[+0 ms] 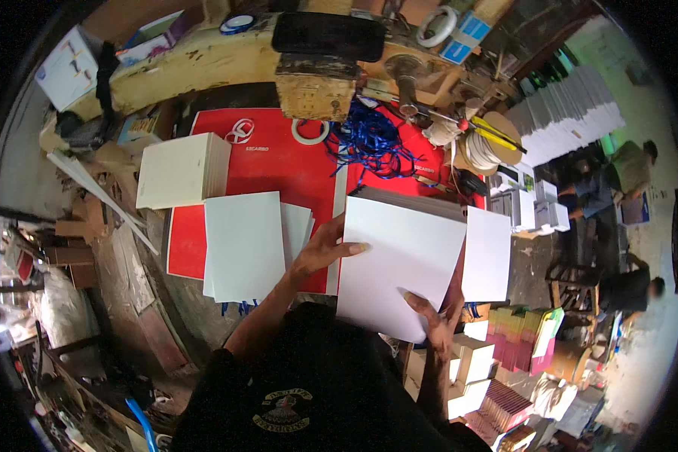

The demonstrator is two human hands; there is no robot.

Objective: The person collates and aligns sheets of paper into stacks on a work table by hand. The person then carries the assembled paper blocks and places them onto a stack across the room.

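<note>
My left hand (325,250) grips the left edge of a thick stack of white sheets (399,260), thumb on its face. At the lower right corner, my right hand (435,316) holds the same stack, also with the thumb on top; its other fingers are hidden behind. The stack is tilted toward me, its layered far edge showing. Left of it lies a pile of white sheets (242,245), with more sheets fanned out under its right side. A further white sheet (487,256) lies just right of the held stack.
A red mat (271,162) covers the bench. On it are a cream stack of boards (175,172), a tangle of blue ribbon (369,139) and a tape roll (309,133). A cord spool (484,151) stands at the far right. Colourful stacked boxes (520,339) are at right; people sit beyond.
</note>
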